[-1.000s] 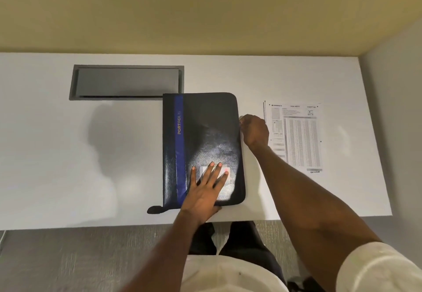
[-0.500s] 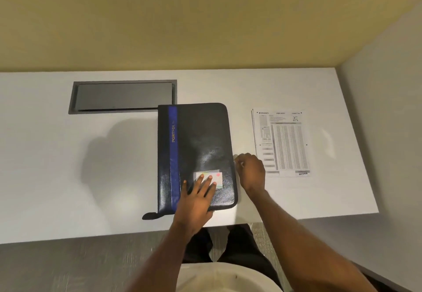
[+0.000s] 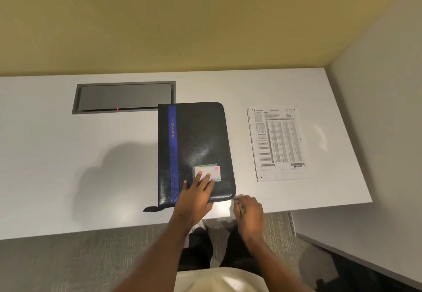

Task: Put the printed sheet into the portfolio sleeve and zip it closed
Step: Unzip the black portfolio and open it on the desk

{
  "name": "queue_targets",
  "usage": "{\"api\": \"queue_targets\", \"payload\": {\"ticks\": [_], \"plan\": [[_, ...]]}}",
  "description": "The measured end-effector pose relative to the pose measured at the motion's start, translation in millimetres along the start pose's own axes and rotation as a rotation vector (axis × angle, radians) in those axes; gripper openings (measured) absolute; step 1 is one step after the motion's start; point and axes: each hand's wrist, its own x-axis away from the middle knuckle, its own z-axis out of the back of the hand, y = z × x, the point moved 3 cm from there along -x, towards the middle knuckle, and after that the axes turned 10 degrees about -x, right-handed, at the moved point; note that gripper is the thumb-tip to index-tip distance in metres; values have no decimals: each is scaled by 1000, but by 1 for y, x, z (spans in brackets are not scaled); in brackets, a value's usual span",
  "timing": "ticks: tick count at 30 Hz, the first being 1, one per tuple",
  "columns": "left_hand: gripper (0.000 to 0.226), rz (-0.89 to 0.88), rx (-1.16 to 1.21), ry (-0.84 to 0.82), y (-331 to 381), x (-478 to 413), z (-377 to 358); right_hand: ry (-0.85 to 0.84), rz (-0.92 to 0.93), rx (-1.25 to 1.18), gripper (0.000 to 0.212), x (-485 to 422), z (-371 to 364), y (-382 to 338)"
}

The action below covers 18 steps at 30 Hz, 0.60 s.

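Note:
A black portfolio (image 3: 201, 136) with a blue stripe lies flat on the white desk (image 3: 68, 166), cover down and shut. My left hand (image 3: 196, 193) presses flat on its near end, fingers spread over a small card pocket (image 3: 209, 173). My right hand (image 3: 247, 209) pinches at the portfolio's near right corner, where the zipper runs; the pull itself is hidden by my fingers. The printed sheet (image 3: 277, 142) lies flat on the desk to the right of the portfolio, apart from both hands.
A grey recessed cable hatch (image 3: 124, 96) sits in the desk behind and left of the portfolio. A short black strap (image 3: 150, 209) sticks out at the portfolio's near left corner. A pale wall (image 3: 376, 132) borders the desk on the right.
My right hand has travelled along the portfolio's right edge from the far end to the near right corner. My left hand stayed pressed on the cover.

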Motion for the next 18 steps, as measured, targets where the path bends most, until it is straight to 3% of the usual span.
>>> {"api": "queue_targets", "payload": {"ticks": [10, 18], "plan": [[70, -68, -53, -13, -1, 5, 4, -50, 43, -82, 14, 39, -54, -22], [68, -101, -84, -38, -4, 2, -1, -40, -45, -120, 18, 57, -88, -50]]}}
